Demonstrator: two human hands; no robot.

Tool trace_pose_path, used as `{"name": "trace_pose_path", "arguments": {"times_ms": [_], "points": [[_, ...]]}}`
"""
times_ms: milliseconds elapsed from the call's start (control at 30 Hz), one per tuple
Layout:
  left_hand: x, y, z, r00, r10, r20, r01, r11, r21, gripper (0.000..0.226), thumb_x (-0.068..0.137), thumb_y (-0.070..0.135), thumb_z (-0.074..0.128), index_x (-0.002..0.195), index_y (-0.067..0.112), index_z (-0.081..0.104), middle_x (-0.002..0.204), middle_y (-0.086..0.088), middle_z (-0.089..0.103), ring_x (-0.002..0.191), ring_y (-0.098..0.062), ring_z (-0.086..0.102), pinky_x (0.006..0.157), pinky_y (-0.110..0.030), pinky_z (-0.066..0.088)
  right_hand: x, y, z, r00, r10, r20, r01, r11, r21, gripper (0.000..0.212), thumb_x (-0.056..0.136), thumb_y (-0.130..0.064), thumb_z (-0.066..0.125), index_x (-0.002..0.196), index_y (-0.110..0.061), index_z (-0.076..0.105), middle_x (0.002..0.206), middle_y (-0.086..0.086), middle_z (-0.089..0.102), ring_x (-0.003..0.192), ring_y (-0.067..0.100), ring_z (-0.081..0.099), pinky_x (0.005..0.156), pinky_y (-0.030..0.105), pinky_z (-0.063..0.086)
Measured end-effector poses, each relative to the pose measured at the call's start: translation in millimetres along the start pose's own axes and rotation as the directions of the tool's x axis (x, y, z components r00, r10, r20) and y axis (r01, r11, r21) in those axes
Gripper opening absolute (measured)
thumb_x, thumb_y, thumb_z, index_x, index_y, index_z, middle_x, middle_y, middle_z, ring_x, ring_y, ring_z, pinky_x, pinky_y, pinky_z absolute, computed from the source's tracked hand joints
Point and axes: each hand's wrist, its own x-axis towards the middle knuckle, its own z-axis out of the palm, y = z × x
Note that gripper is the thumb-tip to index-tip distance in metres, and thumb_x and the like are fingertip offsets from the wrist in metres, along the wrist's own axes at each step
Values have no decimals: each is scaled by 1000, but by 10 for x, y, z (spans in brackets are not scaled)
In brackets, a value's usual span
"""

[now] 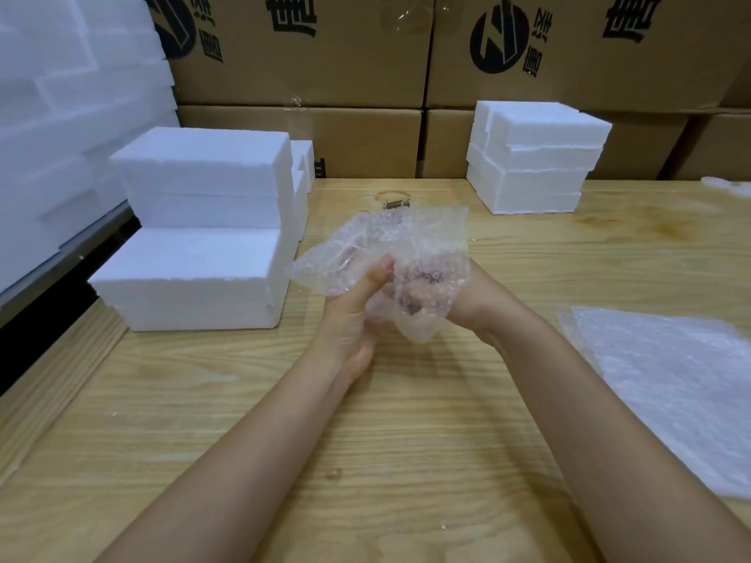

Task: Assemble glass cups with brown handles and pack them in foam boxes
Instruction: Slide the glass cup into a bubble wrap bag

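Bubble wrap (pixel 386 258) bunched at centre frame, held just above the desk (pixel 406 420); something pinkish-brown showing through, probably the cup or its handle, too blurred to say. Left hand (pixel 353 319) closed on the lower folds, thumb pressed up against the film. Right hand (pixel 459 294) mostly buried behind the bundle, apparently clasping it. Best handled now by keeping both hands cupped underneath, peeling folds loose rather than tugging. Behind, a clear glass cup (pixel 390 201). Foam boxes (pixel 195 258) stacked centre left, more at upper right (pixel 532 156); spare wrap sheet (pixel 670 392) at right.
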Motion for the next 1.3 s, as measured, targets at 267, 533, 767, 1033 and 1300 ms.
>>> {"name": "trace_pose_path", "arguments": {"times_ms": [267,533,767,1033,1300], "points": [[41,81,-80,999,-15,50,15,1000,-7,77,67,34,79,133,3,54,133,-20,56,125,-35,53,107,-56,38,-9,90,-165,994,88,-64,-81,991,109,7,89,-5,63,88,-11,68,77,-5,68,70,8,65,60,22,52],[45,58,-87,978,-96,185,99,995,-12,66,54,40,89,113,14,71,119,-13,67,110,-27,65,88,-38,55,-45,-29,-123,998,59,-7,-59,998,-27,20,87,4,58,73,-9,57,67,1,57,60,9,56,53,20,47],[77,94,-150,974,-132,184,148,986,-79,75,55,32,89,122,11,63,123,-15,65,114,-29,62,93,-43,52,-100,-6,-527,983,165,-82,-119,907,404,15,90,-15,58,98,-11,70,76,-4,70,60,7,61,55,18,48],[37,21,-104,978,-184,100,202,956,-214,74,57,24,89,124,10,61,126,-15,64,116,-31,61,96,-47,50,-135,241,-840,909,236,-344,182,517,836,70,83,-60,60,137,-18,46,125,9,63,111,24,64,85,37,54],[67,15,-179,988,-150,33,153,946,-287,50,60,21,87,106,11,70,119,-14,67,105,-26,67,90,-41,55,-33,322,-506,986,168,3,-127,735,667,58,53,-32,86,101,-10,64,102,9,73,88,18,71,75,29,58]]}}
